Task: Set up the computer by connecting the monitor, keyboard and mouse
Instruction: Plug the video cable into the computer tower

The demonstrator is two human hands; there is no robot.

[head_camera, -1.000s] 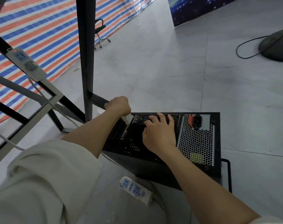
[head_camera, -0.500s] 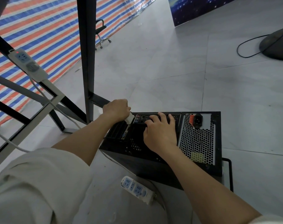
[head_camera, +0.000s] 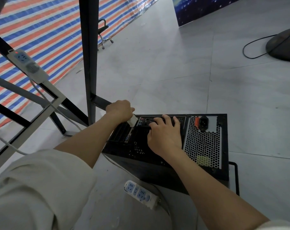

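Nearest the camera, a pale sleeve (head_camera: 33, 188) fills the lower left, and a white power strip (head_camera: 141, 194) lies on the floor just before the computer case (head_camera: 157, 156), well short of either grip. The case lies with its rear panel up. The right hand (head_camera: 165, 136) rests on that panel with fingers spread and straight, holding nothing, covering part of the port row. Just left of it, the left hand (head_camera: 120, 111) is curled tightly round a white connector (head_camera: 132, 121), whose tip meets the panel's left edge beside the audio jacks. Right of the open grip sits the power socket (head_camera: 203, 122). Behind the left grip rises a black table leg (head_camera: 88, 63), with a second power strip (head_camera: 27, 64) fixed to the frame. Far beyond stand an office chair (head_camera: 104, 34) and a striped tarp (head_camera: 46, 30).
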